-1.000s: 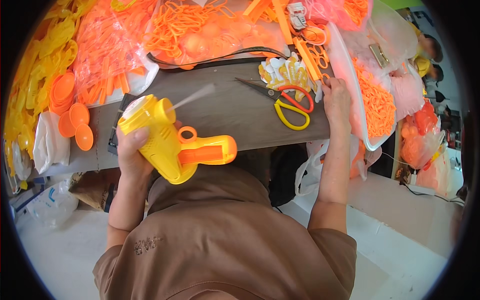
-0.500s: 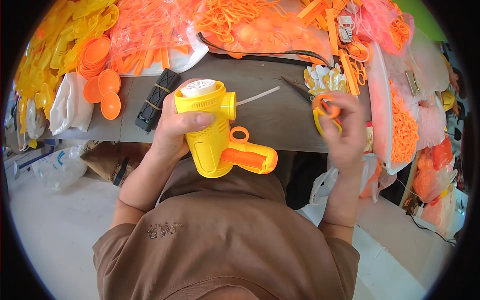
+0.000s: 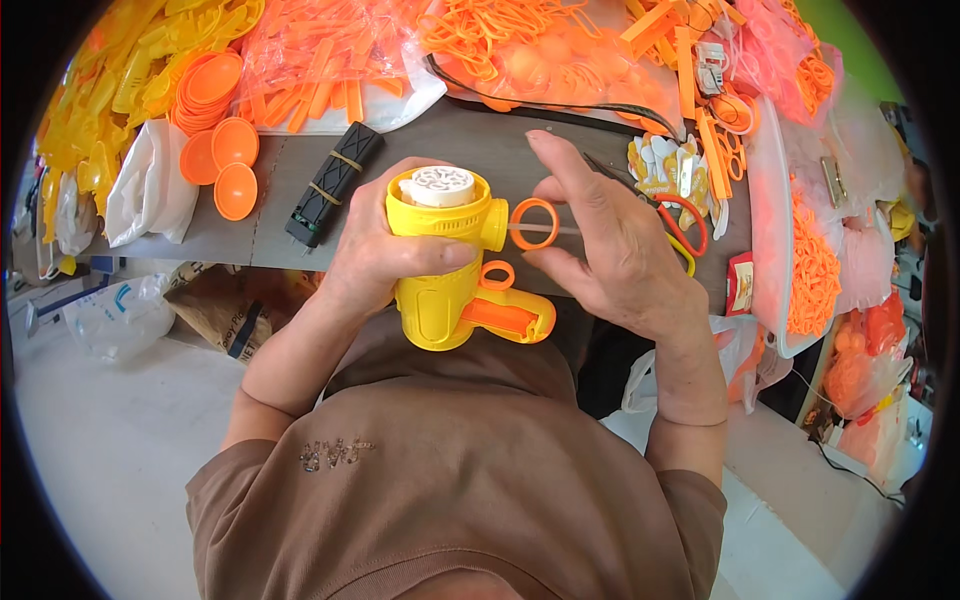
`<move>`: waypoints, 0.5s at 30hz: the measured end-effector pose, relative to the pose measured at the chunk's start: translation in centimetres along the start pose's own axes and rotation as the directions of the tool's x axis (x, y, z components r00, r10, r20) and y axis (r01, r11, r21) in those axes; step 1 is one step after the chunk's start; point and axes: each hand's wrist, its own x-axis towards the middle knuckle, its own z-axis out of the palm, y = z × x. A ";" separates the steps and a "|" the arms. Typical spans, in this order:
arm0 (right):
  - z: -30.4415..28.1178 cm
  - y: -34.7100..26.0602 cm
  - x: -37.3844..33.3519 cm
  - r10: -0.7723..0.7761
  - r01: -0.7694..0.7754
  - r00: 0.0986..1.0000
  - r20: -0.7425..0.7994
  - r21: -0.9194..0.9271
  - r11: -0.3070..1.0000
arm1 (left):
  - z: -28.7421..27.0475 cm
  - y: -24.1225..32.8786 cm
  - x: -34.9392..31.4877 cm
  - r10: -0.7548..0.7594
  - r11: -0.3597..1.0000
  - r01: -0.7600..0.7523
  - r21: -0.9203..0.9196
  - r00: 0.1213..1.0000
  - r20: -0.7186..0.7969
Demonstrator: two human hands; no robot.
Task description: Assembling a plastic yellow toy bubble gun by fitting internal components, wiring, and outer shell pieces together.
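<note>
My left hand (image 3: 375,245) is wrapped round a yellow toy gun body (image 3: 432,305), thumb across its side. A white round piece (image 3: 440,186) with a dark pattern sits in its open top. The orange-lined handle (image 3: 495,318) points right, and a small orange ring (image 3: 497,275) stands above it. From the round side nozzle (image 3: 494,225) a thin pale tube (image 3: 568,231) runs right. My right hand (image 3: 625,245) pinches a larger orange ring (image 3: 514,222) between thumb and a bent finger, index finger raised. The ring appears to encircle the tube, just off the nozzle.
On the grey table lie a black banded block (image 3: 335,185), orange round cups (image 3: 235,190), scissors (image 3: 685,225) and a small printed pack (image 3: 680,170). Bags of orange parts (image 3: 330,60) line the back. A white tray (image 3: 770,230) of orange pieces stands right.
My right hand has moved left, bringing the larger orange ring from beside the scissors to the nozzle and tube. The toy gun body has shifted slightly right in the picture.
</note>
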 end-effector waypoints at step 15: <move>3.2 -1.1 -0.2 0.067 0.005 0.971 -0.230 0.299 0.954 | 0.2 0.0 -0.1 0.117 0.981 -0.113 0.155 0.993 -0.018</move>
